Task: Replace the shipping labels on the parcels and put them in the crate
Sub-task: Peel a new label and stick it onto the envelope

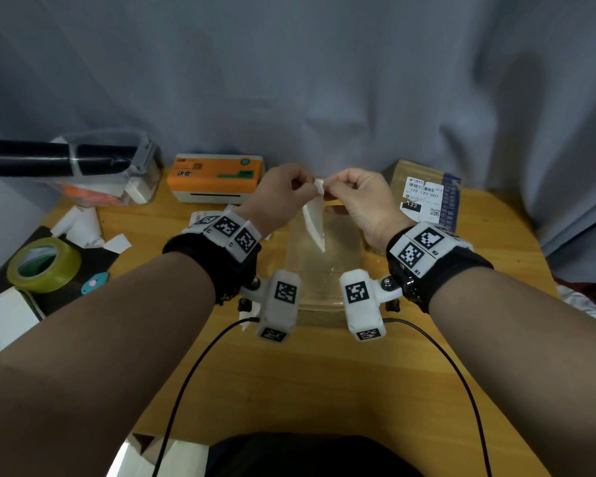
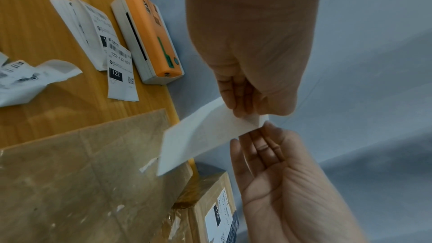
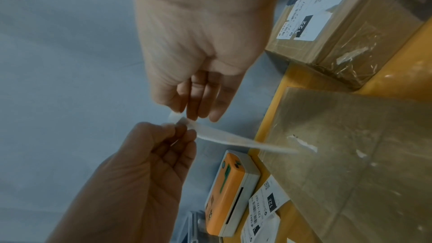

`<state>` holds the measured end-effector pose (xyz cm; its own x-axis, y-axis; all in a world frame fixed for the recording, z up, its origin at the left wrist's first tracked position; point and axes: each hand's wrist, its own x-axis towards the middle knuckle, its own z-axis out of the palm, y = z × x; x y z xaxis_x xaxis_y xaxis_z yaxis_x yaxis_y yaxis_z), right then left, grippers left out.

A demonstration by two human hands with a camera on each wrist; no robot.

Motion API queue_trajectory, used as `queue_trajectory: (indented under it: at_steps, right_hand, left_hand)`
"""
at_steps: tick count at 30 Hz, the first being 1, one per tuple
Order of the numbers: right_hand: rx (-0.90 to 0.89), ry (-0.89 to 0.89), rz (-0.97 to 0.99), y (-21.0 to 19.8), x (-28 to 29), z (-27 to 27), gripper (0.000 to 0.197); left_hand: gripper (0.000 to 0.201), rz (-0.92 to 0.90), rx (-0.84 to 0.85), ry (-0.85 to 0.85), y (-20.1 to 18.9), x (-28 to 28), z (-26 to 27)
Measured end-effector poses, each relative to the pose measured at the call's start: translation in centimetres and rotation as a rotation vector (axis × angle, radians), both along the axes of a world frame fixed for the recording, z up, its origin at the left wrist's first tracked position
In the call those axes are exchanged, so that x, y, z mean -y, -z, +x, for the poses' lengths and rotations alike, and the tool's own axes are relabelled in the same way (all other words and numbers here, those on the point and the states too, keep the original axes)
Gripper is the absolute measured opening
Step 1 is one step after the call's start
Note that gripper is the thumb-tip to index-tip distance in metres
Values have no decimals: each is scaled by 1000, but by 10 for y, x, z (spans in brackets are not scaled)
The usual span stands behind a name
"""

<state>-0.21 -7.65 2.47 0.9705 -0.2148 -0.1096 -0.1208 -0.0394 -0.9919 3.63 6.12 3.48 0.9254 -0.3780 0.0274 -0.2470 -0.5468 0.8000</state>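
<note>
Shipping label, a white paper strip [image 1: 314, 220], hangs in the air over our flat brown cardboard parcel [image 1: 324, 270]; our left hand [image 1: 276, 197] and right hand [image 1: 362, 201] both pinch its top corner.

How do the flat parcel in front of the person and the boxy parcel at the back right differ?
The flat parcel is thin, lies flat and bears only torn white label scraps; the boxy parcel is thicker and carries a whole printed label reading 122. The flat one lies under the hands, the boxy one at the table's far edge. Both are brown and taped.
</note>
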Motion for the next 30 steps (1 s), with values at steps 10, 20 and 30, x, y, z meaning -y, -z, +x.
queue_trajectory:
  at_steps: [10,20,30]
  right_hand:
    - [66,-49,-189,2,-1,2,16]
    - [42,-47,-156,1,2,4,16]
    - [10,-125,-154,-5,2,1,15]
  left_hand:
    - [17,-334,-326,-100,4,1,4]
    - [15,-224,-173,-5,6,-2,5]
    - [15,-73,-97,40,9,-4,4]
